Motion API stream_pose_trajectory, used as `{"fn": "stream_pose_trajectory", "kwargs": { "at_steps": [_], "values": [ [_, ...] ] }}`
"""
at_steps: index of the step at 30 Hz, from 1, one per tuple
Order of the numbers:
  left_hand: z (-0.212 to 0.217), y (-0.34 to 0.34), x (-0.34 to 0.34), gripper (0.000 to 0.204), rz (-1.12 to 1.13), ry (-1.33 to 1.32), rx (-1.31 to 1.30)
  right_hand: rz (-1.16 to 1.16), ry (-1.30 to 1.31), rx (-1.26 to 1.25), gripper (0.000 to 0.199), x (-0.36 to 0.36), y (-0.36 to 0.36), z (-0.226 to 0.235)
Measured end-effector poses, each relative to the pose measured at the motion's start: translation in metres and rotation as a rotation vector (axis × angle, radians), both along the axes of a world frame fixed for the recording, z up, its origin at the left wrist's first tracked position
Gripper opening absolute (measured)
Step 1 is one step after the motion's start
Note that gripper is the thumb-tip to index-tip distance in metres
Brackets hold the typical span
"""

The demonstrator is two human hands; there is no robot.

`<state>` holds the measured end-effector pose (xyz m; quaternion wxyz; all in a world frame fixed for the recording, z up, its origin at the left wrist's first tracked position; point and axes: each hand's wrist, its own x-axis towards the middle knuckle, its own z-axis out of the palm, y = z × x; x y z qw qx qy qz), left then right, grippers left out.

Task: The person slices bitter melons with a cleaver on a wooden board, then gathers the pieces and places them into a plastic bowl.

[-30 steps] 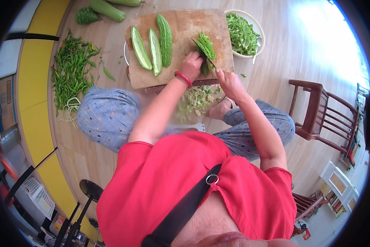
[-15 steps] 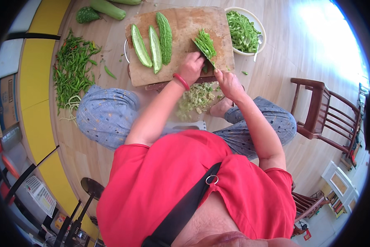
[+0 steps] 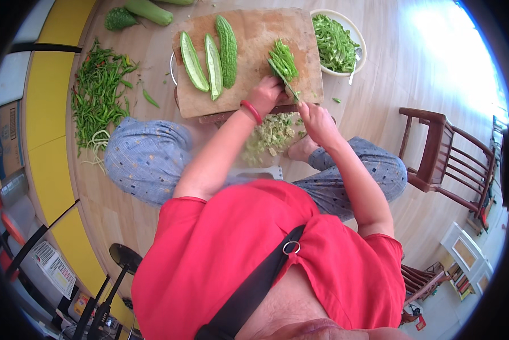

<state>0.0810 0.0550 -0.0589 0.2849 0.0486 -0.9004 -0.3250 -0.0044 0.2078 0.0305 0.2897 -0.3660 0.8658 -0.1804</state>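
My right hand (image 3: pixel 320 123) is closed round the handle of a kitchen knife (image 3: pixel 283 79), whose blade stands on edge on the wooden cutting board (image 3: pixel 254 34). Against the blade's far side lies a heap of thin green bitter melon slices (image 3: pixel 284 59). My left hand (image 3: pixel 267 92), with a red bangle at the wrist, presses curled fingers close to the blade's near left side. Under them is a bitter melon piece, almost wholly hidden. Left on the board lie two hollowed bitter melon halves (image 3: pixel 193 61) (image 3: pixel 213 67) and an uncut-side-up bitter melon piece (image 3: pixel 226 51).
A bowl of sliced bitter melon (image 3: pixel 361 41) with a spoon stands right of the board. Pale scraps (image 3: pixel 270 135) lie below the board between my legs. Green chillies (image 3: pixel 98 85) are spread on the floor at left, below several gourds (image 3: pixel 148 11). A wooden chair (image 3: pixel 438 147) stands at right.
The knife and my right hand have shifted slightly down and to the right. My left hand has moved a little down with them, and the green piece under its fingers is less visible.
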Motion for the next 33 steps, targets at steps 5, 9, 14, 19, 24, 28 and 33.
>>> {"fn": "stream_pose_trajectory", "kwargs": {
  "at_steps": [5,9,14,19,24,28,33],
  "values": [
    [0.002,0.0,0.0,0.015,-0.001,-0.003,-0.036,0.128,0.111,-0.085,0.044,-0.001,0.0,-0.01],
    [-0.008,-0.005,-0.003,0.021,-0.013,-0.029,-0.073,-0.028,0.004,-0.062,0.045,-0.003,0.004,0.005],
    [-0.015,-0.012,-0.01,0.024,-0.011,0.018,-0.021,-0.014,-0.022,-0.032,0.045,-0.002,0.006,0.015],
    [-0.003,-0.009,-0.003,0.019,0.012,0.001,-0.008,0.111,0.049,-0.062,0.044,-0.008,-0.009,0.002],
    [-0.004,-0.007,-0.003,0.015,0.002,0.007,-0.049,0.019,0.02,-0.108,0.044,-0.011,-0.008,-0.011],
    [-0.01,-0.013,-0.006,0.012,-0.015,0.03,0.003,0.005,-0.018,-0.034,0.045,-0.007,-0.005,0.014],
    [-0.011,-0.011,-0.005,0.014,0.003,0.011,-0.019,0.051,0.017,-0.042,0.046,-0.012,-0.007,-0.008]
  ]
}}
